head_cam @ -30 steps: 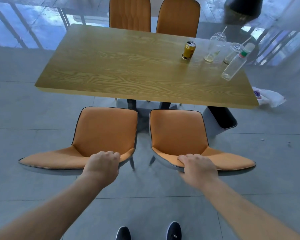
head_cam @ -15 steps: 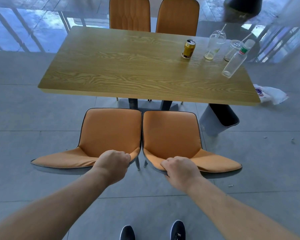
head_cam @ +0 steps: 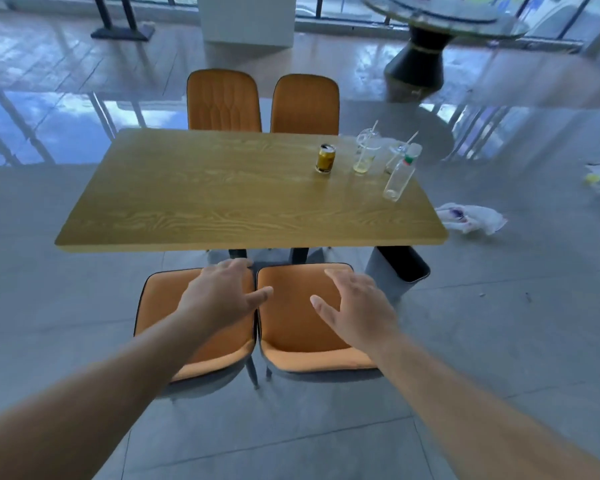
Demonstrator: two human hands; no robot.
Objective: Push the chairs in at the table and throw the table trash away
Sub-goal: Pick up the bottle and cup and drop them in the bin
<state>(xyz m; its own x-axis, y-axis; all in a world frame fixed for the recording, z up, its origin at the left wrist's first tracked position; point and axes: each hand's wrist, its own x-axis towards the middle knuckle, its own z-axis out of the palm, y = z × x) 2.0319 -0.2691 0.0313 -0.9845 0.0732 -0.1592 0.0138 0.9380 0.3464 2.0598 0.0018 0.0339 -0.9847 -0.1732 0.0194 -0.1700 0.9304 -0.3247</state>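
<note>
Two orange chairs stand side by side at the near edge of the wooden table (head_cam: 194,202): the left chair (head_cam: 163,306) and the right chair (head_cam: 291,323). My left hand (head_cam: 219,296) hovers open above the left chair's back, fingers spread. My right hand (head_cam: 357,306) is open above the right chair, holding nothing. On the table's far right stand a gold can (head_cam: 325,158), a clear plastic cup (head_cam: 366,155) with a straw, a second cup (head_cam: 395,154) and a clear bottle (head_cam: 400,173).
Two more orange chairs (head_cam: 224,102) are pushed in at the far side. A grey bin (head_cam: 399,268) stands under the table's right corner. A crumpled white bag (head_cam: 471,218) lies on the floor to the right. A round glass table (head_cam: 440,15) stands behind.
Both hands have let go of the chair backs and opened. The two near chairs now stand closer together and nearer the table. My view has lifted.
</note>
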